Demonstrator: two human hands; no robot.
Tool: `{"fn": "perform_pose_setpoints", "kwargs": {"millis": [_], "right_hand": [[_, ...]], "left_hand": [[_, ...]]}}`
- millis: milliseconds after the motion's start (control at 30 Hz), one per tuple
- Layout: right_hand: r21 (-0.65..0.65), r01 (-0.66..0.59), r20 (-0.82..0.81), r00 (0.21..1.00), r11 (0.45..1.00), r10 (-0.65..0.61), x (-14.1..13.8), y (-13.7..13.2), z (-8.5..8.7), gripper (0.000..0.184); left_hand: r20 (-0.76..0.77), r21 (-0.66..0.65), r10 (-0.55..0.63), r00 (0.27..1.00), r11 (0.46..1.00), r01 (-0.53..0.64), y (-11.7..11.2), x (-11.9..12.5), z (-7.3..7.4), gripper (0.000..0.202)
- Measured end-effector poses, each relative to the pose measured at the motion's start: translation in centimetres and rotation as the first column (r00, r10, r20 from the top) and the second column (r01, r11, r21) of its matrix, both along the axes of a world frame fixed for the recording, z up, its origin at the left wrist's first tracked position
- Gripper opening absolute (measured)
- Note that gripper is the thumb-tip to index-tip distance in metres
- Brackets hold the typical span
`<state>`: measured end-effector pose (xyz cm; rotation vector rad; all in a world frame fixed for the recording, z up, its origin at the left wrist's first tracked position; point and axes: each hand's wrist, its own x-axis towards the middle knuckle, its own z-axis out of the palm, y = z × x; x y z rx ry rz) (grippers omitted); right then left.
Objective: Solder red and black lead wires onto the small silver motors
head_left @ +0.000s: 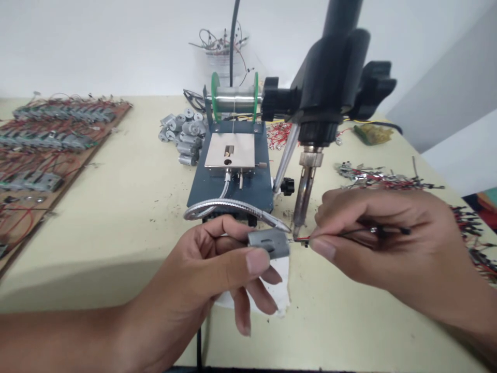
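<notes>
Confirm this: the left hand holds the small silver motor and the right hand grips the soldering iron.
Not right: the right hand does not grip the soldering iron. The head view shows the iron held in a black clamp, while the right hand pinches a red-and-black wire. The left hand does hold the small silver motor.
</notes>
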<state>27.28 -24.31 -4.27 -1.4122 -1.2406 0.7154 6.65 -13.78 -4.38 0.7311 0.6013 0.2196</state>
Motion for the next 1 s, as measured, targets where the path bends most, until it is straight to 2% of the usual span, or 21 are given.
{"fn": "perform_pose_setpoints", "kwargs": {"millis": [167,233,300,333,400,467,500,567,633,667,800,900,1000], "right_hand": [[-0.017,-0.03,0.041,0.999,0.999,0.031,0.0,-0.3,-0.3,0.012],[-0.058,-0.116,0.036,0.992,0.992,0.118,0.3,-0.4,-0.3,0.012],[-0.104,-0.255,0.012,0.966,0.961,0.257,1.1,-0.5,0.2,0.013],[-0.125,-0.326,0.005,0.944,0.937,0.329,1.7,-0.6,0.7,0.017],[-0.184,-0.397,0.053,0.909,0.899,0.413,3.4,-1.3,1.8,0.041],[-0.259,-0.393,0.208,0.869,0.882,0.448,5.0,-2.5,3.0,0.067],[-0.292,-0.384,0.297,0.834,0.876,0.464,5.6,-3.2,3.3,0.072],[-0.369,-0.377,0.407,0.756,0.849,0.513,6.1,-4.8,3.2,0.071],[-0.457,-0.318,0.426,0.742,0.831,0.518,5.7,-5.9,1.9,0.062],[-0.489,-0.253,0.435,0.759,0.835,0.485,5.2,-6.3,1.0,0.058],[-0.36,-0.091,0.43,0.867,0.928,0.251,3.0,-7.2,-2.0,0.019],[-0.278,0.022,0.399,0.912,0.96,0.094,1.8,-9.3,-2.3,0.014],[-0.175,0.192,0.294,0.946,0.966,-0.135,-0.4,-12.7,-2.7,0.01]], "left_hand": [[-0.035,0.009,0.02,0.999,1.0,-0.02,0.1,0.0,-0.4,0.027],[-0.081,-0.011,0.007,0.997,1.0,-0.008,-0.1,-0.2,-0.8,0.032],[-0.127,-0.02,-0.039,0.991,0.999,0.037,-0.5,-0.6,-1.0,0.034],[-0.142,-0.016,-0.078,0.987,0.997,0.077,-0.7,-0.9,-1.1,0.033],[-0.16,-0.005,-0.15,0.976,0.989,0.151,-1.3,-1.3,-1.2,0.029],[-0.165,-0.012,-0.193,0.967,0.981,0.193,-1.9,-1.7,-1.2,0.029],[-0.169,-0.013,-0.196,0.966,0.98,0.197,-2.1,-1.8,-1.2,0.031],[-0.172,-0.003,-0.183,0.968,0.983,0.186,-2.4,-2.0,-1.4,0.032],[-0.156,0.026,-0.191,0.969,0.98,0.198,-2.6,-2.0,-1.8,0.031],[-0.147,0.04,-0.195,0.97,0.978,0.203,-2.7,-2.0,-2.1,0.029],[-0.092,0.09,-0.195,0.976,0.975,0.203,-3.3,-2.2,-2.6,0.028],[-0.061,0.126,-0.169,0.984,0.976,0.175,-4.0,-2.7,-2.3,0.027],[-0.033,0.13,-0.185,0.982,0.974,0.188,-4.7,-3.3,-2.0,0.026]]}}
